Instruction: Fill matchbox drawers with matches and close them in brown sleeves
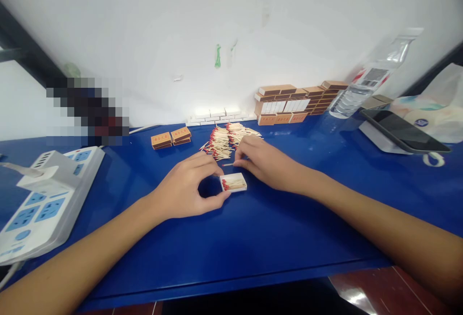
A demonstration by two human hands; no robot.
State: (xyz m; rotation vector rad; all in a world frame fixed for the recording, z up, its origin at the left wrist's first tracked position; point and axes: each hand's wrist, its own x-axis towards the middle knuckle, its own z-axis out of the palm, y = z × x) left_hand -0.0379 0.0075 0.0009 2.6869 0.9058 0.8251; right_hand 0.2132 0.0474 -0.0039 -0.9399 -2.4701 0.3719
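Note:
My left hand [195,182] grips the left end of a small white matchbox tray [238,190] between thumb and fingers. Several red-tipped matches lie inside it, heads toward the left. Just behind the tray, my right hand [255,158] pinches a single match [227,164], its red head pointing left. Beyond both hands, loose matches form a pile [220,143] on the blue table [260,247]. My right fingers are close to the pile's front right side.
Matchbox covers [161,140] lie left of the pile. White trays [217,116] and stacked matchboxes [282,107] line the wall. At right are a leaning water bottle [365,83], a phone [405,129] and a tissue pack [434,107]; a power strip [50,204] lies at left.

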